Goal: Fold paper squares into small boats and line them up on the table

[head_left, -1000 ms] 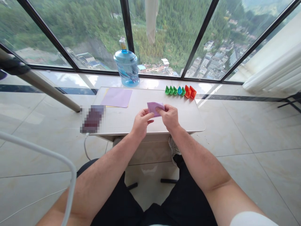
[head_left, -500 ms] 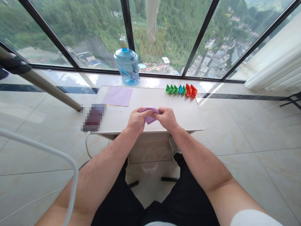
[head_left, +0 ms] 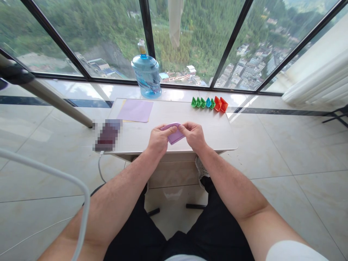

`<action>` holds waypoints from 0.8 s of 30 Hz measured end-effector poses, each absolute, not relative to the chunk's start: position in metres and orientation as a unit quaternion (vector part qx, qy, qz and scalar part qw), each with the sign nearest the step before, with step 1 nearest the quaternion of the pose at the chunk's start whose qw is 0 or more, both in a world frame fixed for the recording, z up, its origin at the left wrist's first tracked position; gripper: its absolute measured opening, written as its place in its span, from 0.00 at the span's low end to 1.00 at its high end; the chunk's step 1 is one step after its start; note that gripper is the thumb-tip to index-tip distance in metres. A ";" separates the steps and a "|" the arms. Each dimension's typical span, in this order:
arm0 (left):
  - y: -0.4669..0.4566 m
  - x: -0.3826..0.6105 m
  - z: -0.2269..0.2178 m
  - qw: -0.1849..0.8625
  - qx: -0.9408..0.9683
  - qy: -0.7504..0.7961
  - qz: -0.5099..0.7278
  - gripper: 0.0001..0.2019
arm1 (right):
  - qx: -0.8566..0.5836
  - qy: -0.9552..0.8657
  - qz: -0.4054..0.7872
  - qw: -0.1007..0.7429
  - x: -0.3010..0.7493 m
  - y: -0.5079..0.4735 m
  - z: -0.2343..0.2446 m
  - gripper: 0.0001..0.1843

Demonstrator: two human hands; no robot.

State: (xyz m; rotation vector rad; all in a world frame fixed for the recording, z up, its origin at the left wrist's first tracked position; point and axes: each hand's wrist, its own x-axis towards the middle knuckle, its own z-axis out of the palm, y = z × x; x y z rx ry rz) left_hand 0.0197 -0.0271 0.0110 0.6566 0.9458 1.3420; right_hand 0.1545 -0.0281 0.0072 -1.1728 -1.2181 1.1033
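Observation:
A folded piece of purple paper (head_left: 175, 136) is held above the near edge of the white table (head_left: 136, 139). My left hand (head_left: 159, 139) grips its left side, thumb on top and fingers behind. My right hand (head_left: 194, 135) pinches its upper right edge between thumb and fingers. Both thumbs almost meet at the top of the paper. Flat purple sheets (head_left: 137, 110) lie at the table's back left, with a yellowish edge showing beneath. At the back right stands a row of small folded paper boats (head_left: 208, 103) in green, blue and red.
A blue water jug (head_left: 146, 78) stands behind the table by the window. A blurred-out device (head_left: 108, 136) with a white cable lies on the table's left end. A pale pole (head_left: 59, 98) and a white curved tube (head_left: 67, 177) cross the left side.
The purple paper now shows a wider, flatter face between my hands. My right thumb has shifted up and right, away from the paper's middle. My left hand stays nearly still.

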 end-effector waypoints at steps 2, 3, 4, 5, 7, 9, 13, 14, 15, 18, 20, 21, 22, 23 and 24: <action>-0.027 0.019 0.011 0.630 0.301 0.413 0.584 0.17 | -0.484 -0.509 0.465 0.540 0.155 -0.028 0.007 0.21; -0.027 0.018 0.011 0.627 0.311 0.412 0.584 0.17 | -0.477 -0.509 0.469 0.542 0.155 -0.028 0.007 0.21; -0.027 0.017 0.011 0.622 0.322 0.413 0.582 0.17 | -0.470 -0.510 0.474 0.542 0.156 -0.028 0.006 0.21; -0.027 0.016 0.011 0.616 0.334 0.416 0.579 0.16 | -0.465 -0.510 0.478 0.543 0.156 -0.028 0.006 0.21; -0.028 0.015 0.011 0.603 0.353 0.429 0.573 0.16 | -0.465 -0.513 0.474 0.544 0.156 -0.028 0.005 0.21; -0.028 0.015 0.012 0.587 0.368 0.444 0.569 0.15 | -0.477 -0.522 0.452 0.545 0.155 -0.028 0.005 0.20; -0.028 0.013 0.014 0.550 0.404 0.465 0.564 0.14 | -0.502 -0.563 0.348 0.557 0.157 -0.029 0.007 0.15; -0.028 0.012 0.015 0.541 0.420 0.470 0.557 0.14 | -0.504 -0.577 0.319 0.558 0.158 -0.029 0.008 0.13; -0.028 0.011 0.015 0.531 0.438 0.474 0.549 0.14 | -0.502 -0.592 0.295 0.558 0.159 -0.030 0.009 0.11; -0.029 0.008 0.017 0.510 0.482 0.482 0.525 0.14 | -0.490 -0.622 0.270 0.547 0.163 -0.030 0.010 0.06; -0.030 0.007 0.019 0.499 0.500 0.486 0.515 0.14 | -0.484 -0.632 0.272 0.541 0.165 -0.030 0.011 0.05; -0.030 0.006 0.019 0.493 0.508 0.489 0.510 0.14 | -0.482 -0.635 0.273 0.538 0.166 -0.031 0.011 0.05; -0.031 0.006 0.020 0.486 0.515 0.493 0.505 0.14 | -0.483 -0.639 0.273 0.533 0.166 -0.031 0.012 0.05; -0.031 0.006 0.021 0.481 0.521 0.496 0.501 0.14 | -0.486 -0.642 0.274 0.526 0.167 -0.031 0.012 0.06; -0.032 0.006 0.021 0.476 0.526 0.499 0.498 0.14 | -0.490 -0.646 0.275 0.517 0.167 -0.031 0.013 0.06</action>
